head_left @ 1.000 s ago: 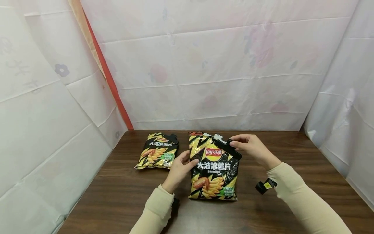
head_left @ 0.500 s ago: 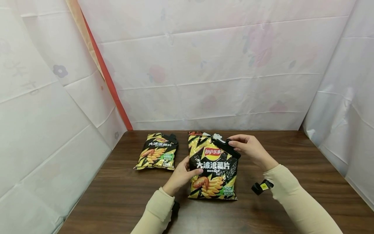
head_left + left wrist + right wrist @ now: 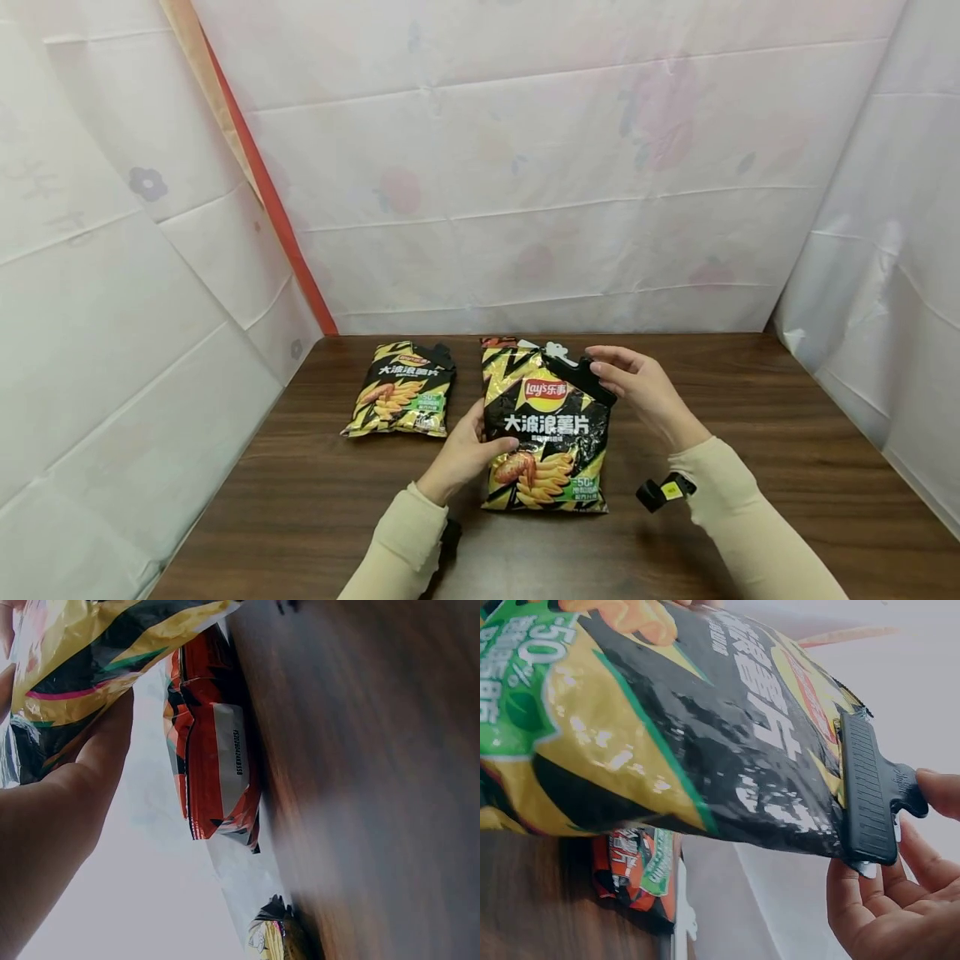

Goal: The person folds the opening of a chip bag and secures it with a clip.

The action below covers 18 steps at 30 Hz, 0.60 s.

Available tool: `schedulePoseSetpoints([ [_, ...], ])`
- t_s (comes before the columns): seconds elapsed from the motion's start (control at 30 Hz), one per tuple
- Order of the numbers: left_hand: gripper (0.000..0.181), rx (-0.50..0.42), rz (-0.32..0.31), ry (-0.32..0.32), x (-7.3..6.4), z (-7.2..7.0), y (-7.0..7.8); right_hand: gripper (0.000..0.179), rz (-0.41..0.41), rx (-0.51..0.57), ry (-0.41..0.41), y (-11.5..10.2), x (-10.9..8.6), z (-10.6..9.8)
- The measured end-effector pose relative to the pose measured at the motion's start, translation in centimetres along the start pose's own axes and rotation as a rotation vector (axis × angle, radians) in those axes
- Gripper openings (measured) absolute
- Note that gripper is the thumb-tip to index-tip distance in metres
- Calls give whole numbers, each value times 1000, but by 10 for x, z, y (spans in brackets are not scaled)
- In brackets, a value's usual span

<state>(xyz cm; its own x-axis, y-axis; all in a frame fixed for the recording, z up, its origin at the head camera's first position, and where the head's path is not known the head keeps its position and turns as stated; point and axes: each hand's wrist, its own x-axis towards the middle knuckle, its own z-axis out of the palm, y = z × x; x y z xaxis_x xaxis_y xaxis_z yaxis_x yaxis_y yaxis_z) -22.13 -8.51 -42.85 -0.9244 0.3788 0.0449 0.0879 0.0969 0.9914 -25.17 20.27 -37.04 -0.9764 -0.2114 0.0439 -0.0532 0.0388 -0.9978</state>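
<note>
A black and yellow Lay's chip bag (image 3: 543, 433) stands tilted up at the table's middle. My left hand (image 3: 467, 454) grips its left edge, thumb across the front and fingers hidden behind. In the left wrist view that bag (image 3: 112, 652) fills the upper left corner. A black bag clip (image 3: 868, 787) is clamped on the bag's upper right corner. My right hand (image 3: 648, 392) pinches the clip's tab, with the thumb at its end and fingertips partly hidden behind. In the right wrist view, the other fingers of that hand (image 3: 900, 907) curl below the clip.
A matching chip bag (image 3: 401, 392) with a black clip (image 3: 435, 356) lies to the left. Behind the held bag is a red chip bag (image 3: 214, 735) with a white clip (image 3: 557, 351). White sheets (image 3: 525, 208) hang behind the brown table (image 3: 750, 467).
My left hand has slid slightly down the bag's edge. At the clip my right hand's fingers have spread a little, and its wrist has shifted left. The bags stay in place.
</note>
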Motion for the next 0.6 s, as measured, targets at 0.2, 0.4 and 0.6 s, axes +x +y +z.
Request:
schedulePoseSetpoints([
  [0.2, 76, -2, 32, -1, 0, 0, -1, 57, -5, 7, 23, 6, -6, 1],
  [0.4, 73, -11, 34, 5, 0, 1, -2, 60, 45, 10, 46, 11, -13, 0],
  [0.6, 70, -20, 31, 1, 0, 1, -2, 64, 88, 92, 44, 19, -25, 4],
])
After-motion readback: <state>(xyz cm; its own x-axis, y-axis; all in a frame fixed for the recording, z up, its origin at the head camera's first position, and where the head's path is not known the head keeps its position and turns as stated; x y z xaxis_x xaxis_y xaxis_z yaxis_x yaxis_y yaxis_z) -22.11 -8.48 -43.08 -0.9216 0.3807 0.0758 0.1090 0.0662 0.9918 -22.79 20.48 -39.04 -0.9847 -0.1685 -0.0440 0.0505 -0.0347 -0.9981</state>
